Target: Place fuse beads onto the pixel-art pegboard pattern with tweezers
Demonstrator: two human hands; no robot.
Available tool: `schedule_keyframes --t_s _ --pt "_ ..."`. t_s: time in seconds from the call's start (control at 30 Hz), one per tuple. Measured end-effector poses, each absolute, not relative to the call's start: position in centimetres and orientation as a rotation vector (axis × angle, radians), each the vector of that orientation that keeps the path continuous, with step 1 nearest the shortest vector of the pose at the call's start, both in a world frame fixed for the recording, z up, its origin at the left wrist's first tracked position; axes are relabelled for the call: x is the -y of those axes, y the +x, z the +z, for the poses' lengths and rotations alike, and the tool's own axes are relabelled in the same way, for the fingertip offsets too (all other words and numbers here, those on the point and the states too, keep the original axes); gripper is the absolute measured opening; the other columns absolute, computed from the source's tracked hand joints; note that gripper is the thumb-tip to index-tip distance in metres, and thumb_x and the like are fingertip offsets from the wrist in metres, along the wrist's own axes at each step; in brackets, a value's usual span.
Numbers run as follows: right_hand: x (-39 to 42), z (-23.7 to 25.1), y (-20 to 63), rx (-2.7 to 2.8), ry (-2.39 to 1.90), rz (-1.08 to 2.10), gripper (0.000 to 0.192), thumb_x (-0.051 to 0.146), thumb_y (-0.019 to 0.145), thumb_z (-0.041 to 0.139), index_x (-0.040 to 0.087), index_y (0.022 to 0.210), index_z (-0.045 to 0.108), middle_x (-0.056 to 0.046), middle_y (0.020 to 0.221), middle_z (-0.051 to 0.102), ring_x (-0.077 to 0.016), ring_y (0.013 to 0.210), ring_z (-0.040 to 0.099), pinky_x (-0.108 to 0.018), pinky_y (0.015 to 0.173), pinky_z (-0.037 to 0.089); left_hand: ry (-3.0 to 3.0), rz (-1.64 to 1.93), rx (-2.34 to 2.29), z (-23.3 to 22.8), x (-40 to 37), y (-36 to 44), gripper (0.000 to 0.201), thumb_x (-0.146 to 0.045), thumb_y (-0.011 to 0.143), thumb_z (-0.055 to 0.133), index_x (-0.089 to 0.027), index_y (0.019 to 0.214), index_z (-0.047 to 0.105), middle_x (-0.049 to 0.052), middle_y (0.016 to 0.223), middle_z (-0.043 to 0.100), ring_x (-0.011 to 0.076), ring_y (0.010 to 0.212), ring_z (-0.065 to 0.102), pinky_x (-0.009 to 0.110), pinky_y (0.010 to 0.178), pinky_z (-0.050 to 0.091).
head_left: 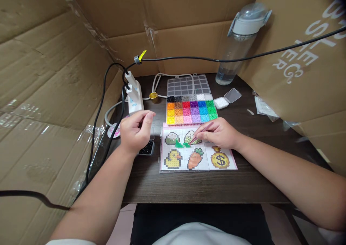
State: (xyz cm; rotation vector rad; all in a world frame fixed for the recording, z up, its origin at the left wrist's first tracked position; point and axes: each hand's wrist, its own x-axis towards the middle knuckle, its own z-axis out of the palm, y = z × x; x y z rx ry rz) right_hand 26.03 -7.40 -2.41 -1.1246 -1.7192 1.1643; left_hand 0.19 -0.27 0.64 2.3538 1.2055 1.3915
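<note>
My right hand (pixel 220 132) pinches a pair of reddish tweezers (pixel 202 131), whose tips reach down to green fuse beads (pixel 186 144) on a clear pegboard (pixel 184 171). More green beads (pixel 178 144) lie just to the left. Beneath the board is a pattern sheet (pixel 235 158) with pixel pictures, among them a duck (pixel 173 159), a carrot (pixel 195 160) and a money bag (pixel 220 160). My left hand (pixel 136 131) is closed in a fist, raised left of the sheet. Whatever it may hold is hidden. Below it stands a small box of black beads (pixel 146 148).
Behind the sheet sits an open bead case (pixel 191 109) with many colours. Right of it are a white bead box (pixel 221 103) and a water bottle (pixel 236 46). A power strip (pixel 134 97) stands at left. A black cable (pixel 183 58) spans the view; cardboard walls surround the table.
</note>
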Motion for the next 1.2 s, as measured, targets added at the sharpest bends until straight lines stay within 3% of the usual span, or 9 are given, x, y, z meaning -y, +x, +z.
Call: schedule_keyframes --t_s 0.43,0.57,0.67,0.83,1.0,1.2 --pt "7.6 -2.0 26.1 1.684 -1.119 1.193 0.018 0.028 0.083 0.064 0.018 0.079 0.078 -0.005 0.081 0.076 -0.0125 0.070 0.067 -0.023 0.062 0.050 2.349 1.386 -1.218 0.6 0.3 0.2 0.018 -0.025 0.085 0.057 -0.015 0.079 0.071 -0.003 0.051 0.055 0.0056 0.047 0.047 0.019 0.048 0.038" --pt "7.3 -2.3 27.0 1.544 -1.161 1.174 0.021 0.034 0.083 0.065 0.018 0.079 0.078 0.000 0.054 0.064 -0.0081 0.045 0.049 -0.023 0.044 0.038 2.350 1.373 -1.244 0.8 0.4 0.1 0.018 -0.027 0.085 0.057 -0.016 0.079 0.071 -0.003 0.053 0.056 0.0060 0.048 0.048 0.019 0.050 0.041" --pt "6.2 -2.6 28.4 1.358 -1.145 1.068 0.024 0.039 0.083 0.066 0.018 0.080 0.077 0.004 0.041 0.049 -0.0075 0.041 0.038 -0.024 0.043 0.032 2.370 1.341 -1.245 0.8 0.3 -0.1 0.019 -0.027 0.085 0.056 -0.017 0.079 0.070 -0.002 0.056 0.060 0.0075 0.051 0.054 0.019 0.052 0.044" --pt "3.9 -1.8 31.5 1.014 -1.029 0.869 0.024 0.039 0.076 0.072 0.015 0.072 0.074 -0.010 0.077 0.072 -0.0050 0.043 0.032 -0.025 0.041 0.020 2.431 1.291 -1.185 0.7 -0.1 -0.3 0.017 -0.025 0.085 0.056 -0.016 0.079 0.069 0.000 0.062 0.067 0.0093 0.054 0.060 0.019 0.051 0.046" --pt "2.8 -1.6 32.4 0.847 -1.068 0.805 0.026 0.037 0.070 0.076 0.012 0.069 0.074 -0.011 0.066 0.070 -0.0044 0.042 0.027 -0.024 0.040 0.015 2.452 1.286 -1.186 0.7 -0.1 -0.6 0.015 -0.024 0.085 0.057 -0.017 0.081 0.069 -0.001 0.067 0.070 0.0092 0.057 0.064 0.017 0.054 0.048" --pt "2.3 -2.4 32.1 0.792 -1.135 0.759 0.027 0.038 0.070 0.074 0.011 0.065 0.072 -0.011 0.070 0.071 -0.0039 0.040 0.027 -0.024 0.038 0.016 2.494 1.264 -1.190 0.8 0.1 -0.9 0.014 -0.023 0.086 0.057 -0.018 0.085 0.069 -0.001 0.068 0.071 0.0091 0.058 0.065 0.016 0.054 0.049"
